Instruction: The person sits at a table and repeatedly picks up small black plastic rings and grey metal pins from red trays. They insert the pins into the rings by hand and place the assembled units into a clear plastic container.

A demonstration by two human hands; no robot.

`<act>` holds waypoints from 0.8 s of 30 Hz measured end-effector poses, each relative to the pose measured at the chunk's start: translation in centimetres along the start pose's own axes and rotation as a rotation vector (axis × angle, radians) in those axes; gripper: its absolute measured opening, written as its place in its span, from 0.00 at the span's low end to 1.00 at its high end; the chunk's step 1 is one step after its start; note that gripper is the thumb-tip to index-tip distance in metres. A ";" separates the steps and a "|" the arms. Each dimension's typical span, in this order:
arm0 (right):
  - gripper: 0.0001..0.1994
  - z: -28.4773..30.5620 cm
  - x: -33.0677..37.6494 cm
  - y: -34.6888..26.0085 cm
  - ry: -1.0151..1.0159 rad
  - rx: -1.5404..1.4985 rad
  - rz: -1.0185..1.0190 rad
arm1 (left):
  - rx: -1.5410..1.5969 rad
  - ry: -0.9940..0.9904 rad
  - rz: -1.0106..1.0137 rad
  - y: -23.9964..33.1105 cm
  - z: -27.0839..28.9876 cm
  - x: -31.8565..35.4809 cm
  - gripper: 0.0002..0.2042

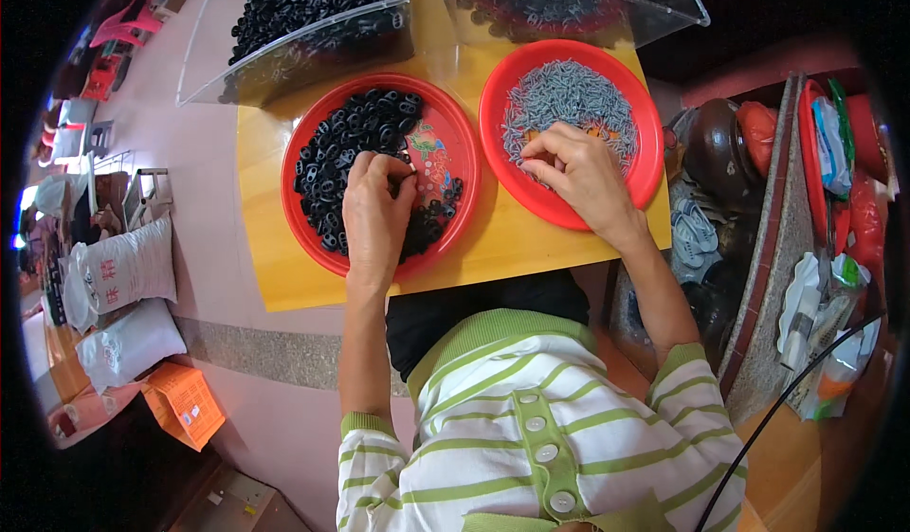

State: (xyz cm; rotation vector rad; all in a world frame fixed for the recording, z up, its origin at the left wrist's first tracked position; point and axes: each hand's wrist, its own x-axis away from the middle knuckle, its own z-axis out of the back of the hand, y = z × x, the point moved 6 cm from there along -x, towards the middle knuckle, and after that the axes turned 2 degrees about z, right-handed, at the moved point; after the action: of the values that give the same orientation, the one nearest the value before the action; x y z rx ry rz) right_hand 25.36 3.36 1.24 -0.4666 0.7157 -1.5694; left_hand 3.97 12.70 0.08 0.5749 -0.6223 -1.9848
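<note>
My left hand (377, 212) is over the left red plate (462, 132), its thumb and fingers pinched together. A small black plastic part shows between those fingertips, partly hidden by them. Around it lie many black plastic parts (332, 167), oval with holes, heaped on the plate's left and thinner at its lower right. Above the right red plate (654, 167), my right hand (580, 174) is closed in a pinch; whatever its fingertips hold is too small to make out. Beneath and beyond that hand spreads a pile of small grey screws (569, 94).
Two clear plastic bins, one on the left (322, 54) and one on the right (540, 11), hold more black parts behind the plates. Everything stands on a yellow tabletop (275, 271). White sacks (123, 267) lie at left; a brown jar (716, 144) and slippers (694, 232) are at right.
</note>
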 end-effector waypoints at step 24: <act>0.06 0.0 2.4 -0.6 0.061 0.246 0.073 | 0.730 0.042 0.131 2.0 0.1 12.7 0.04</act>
State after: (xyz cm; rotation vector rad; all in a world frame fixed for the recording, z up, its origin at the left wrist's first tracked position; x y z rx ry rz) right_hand 24.56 1.06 1.38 -0.2096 0.5699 -1.5833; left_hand -0.42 0.64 -0.39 0.9751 -1.3362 -1.5835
